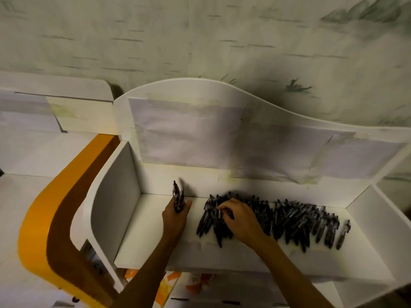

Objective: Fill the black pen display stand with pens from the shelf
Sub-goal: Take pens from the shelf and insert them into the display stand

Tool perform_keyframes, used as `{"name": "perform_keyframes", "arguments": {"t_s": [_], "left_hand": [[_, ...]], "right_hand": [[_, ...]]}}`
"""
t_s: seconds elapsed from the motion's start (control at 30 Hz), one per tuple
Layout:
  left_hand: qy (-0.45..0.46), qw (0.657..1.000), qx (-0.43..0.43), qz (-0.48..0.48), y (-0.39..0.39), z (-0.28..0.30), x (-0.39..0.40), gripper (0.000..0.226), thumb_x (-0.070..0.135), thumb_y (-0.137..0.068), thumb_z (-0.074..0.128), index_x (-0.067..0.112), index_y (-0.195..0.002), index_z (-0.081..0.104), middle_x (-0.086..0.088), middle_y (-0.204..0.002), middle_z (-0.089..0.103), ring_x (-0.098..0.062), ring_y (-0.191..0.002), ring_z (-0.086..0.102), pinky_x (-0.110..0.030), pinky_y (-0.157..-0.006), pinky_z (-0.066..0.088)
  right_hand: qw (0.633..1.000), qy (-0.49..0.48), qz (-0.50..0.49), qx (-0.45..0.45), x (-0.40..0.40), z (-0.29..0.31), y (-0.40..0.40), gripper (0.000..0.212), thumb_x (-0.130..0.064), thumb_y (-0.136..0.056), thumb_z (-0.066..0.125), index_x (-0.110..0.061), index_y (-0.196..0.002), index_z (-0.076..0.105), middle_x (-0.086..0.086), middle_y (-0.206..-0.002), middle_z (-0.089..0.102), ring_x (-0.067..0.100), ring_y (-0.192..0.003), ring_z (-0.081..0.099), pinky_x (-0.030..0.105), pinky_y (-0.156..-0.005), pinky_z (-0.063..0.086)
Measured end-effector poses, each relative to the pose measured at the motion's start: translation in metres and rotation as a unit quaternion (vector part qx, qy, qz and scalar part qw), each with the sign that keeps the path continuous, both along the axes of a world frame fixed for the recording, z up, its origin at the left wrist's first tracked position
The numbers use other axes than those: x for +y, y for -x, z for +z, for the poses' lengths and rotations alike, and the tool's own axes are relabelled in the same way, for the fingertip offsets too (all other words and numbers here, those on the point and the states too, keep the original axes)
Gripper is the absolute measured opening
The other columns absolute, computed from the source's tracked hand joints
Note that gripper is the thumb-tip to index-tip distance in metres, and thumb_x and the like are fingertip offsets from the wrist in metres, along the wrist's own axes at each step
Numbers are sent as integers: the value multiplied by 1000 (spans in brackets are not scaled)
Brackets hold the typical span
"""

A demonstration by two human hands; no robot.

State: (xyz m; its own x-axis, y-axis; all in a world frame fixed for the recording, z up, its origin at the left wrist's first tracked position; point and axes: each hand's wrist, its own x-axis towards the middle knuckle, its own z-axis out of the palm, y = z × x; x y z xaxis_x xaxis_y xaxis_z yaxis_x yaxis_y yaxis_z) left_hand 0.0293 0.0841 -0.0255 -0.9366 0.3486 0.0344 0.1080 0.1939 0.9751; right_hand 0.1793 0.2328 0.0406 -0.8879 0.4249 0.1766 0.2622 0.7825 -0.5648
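Note:
A long heap of several dark pens (295, 218) lies across the white shelf (155, 236), from its middle to its right end. My left hand (175, 216) holds a small bunch of pens (178, 197) upright, tips pointing up, left of the heap. My right hand (238, 216) rests on the heap's left end, and its fingertips pinch one pen (219, 213). The black display stand is not in view.
The shelf has a white side wall (115, 196) on the left and another (378, 210) on the right, with a curved back panel (222, 130) covered in taped paper. An orange and brown curved panel (55, 218) stands at the left. Orange-patterned items lie below.

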Motion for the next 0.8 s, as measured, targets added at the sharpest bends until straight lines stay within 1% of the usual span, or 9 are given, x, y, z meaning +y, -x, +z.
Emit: {"name": "perform_keyframes", "arguments": {"t_s": [0.1, 0.2, 0.3, 0.4, 0.47, 0.5, 0.6, 0.73, 0.8], "left_hand": [[15, 1000, -3, -17, -1, 0, 0, 17, 31, -93, 68, 18, -83, 65, 5, -77, 71, 2, -69, 64, -22, -65, 44], [64, 997, 20, -26, -1, 5, 1, 25, 37, -94, 65, 19, -78, 66, 6, -69, 71, 1, -64, 64, -25, -67, 48], [93, 993, 24, -64, 0, 22, -4, 37, 45, -95, 61, 15, -76, 67, 1, -58, 71, -6, -57, 68, -31, -67, 57], [48, 986, -61, -147, -1, 53, -12, 42, 50, -91, 65, 9, -86, 69, -11, -62, 72, -27, -60, 73, -38, -56, 61], [19, 976, -98, -195, -3, 78, -17, 38, 47, -90, 68, 10, -98, 67, -14, -70, 73, -33, -61, 72, -34, -49, 57], [9, 974, -100, -204, -4, 90, -20, 34, 43, -91, 69, 11, -101, 64, -13, -71, 73, -34, -56, 70, -32, -46, 53], [-25, 979, -66, -190, -6, 130, -32, 30, 34, -93, 69, 8, -99, 55, -7, -64, 63, -24, -41, 51, -29, -41, 41], [-47, 984, -48, -163, -4, 180, -58, 30, 34, -98, 61, 7, -107, 49, -3, -63, 56, -16, -41, 41, -26, -39, 35], [-67, 985, -65, -147, -1, 200, -77, 25, 30, -101, 56, 7, -103, 49, -3, -63, 55, -14, -41, 40, -24, -38, 34]], "right_hand": [[1000, 0, 3, -2, -1, 2, -2, 21, -13, -98, 54, -17, -112, 70, 0, -107, 64, 11, -91, 59, 25, -84, 50], [1000, 1, 4, 2, -2, 6, -1, 21, -13, -98, 55, -17, -112, 70, -1, -108, 64, 12, -92, 60, 25, -85, 50], [1000, 10, 5, 3, -3, 14, 2, 22, -13, -97, 56, -19, -114, 69, -1, -113, 64, 12, -96, 60, 27, -89, 51], [1000, 8, 20, 13, -6, 25, 7, 22, -15, -97, 58, -21, -115, 69, -2, -113, 65, 12, -97, 61, 30, -89, 52], [999, 5, 34, 21, -10, 35, 15, 20, -17, -96, 59, -22, -113, 68, -3, -111, 64, 13, -98, 61, 30, -88, 52], [999, 7, 40, 24, -12, 40, 19, 19, -19, -95, 60, -23, -112, 67, -4, -111, 63, 12, -98, 61, 29, -87, 52], [997, 22, 58, 40, -18, 60, 34, 20, -22, -94, 62, -26, -113, 66, -7, -116, 61, 9, -101, 60, 29, -89, 53], [993, 16, 86, 77, -36, 88, 57, 22, -25, -94, 63, -29, -116, 65, -10, -117, 63, 6, -104, 59, 30, -91, 53], [992, 2, 98, 84, -48, 101, 69, 24, -27, -94, 63, -29, -118, 64, -11, -119, 63, 6, -104, 59, 31, -92, 52]]}}
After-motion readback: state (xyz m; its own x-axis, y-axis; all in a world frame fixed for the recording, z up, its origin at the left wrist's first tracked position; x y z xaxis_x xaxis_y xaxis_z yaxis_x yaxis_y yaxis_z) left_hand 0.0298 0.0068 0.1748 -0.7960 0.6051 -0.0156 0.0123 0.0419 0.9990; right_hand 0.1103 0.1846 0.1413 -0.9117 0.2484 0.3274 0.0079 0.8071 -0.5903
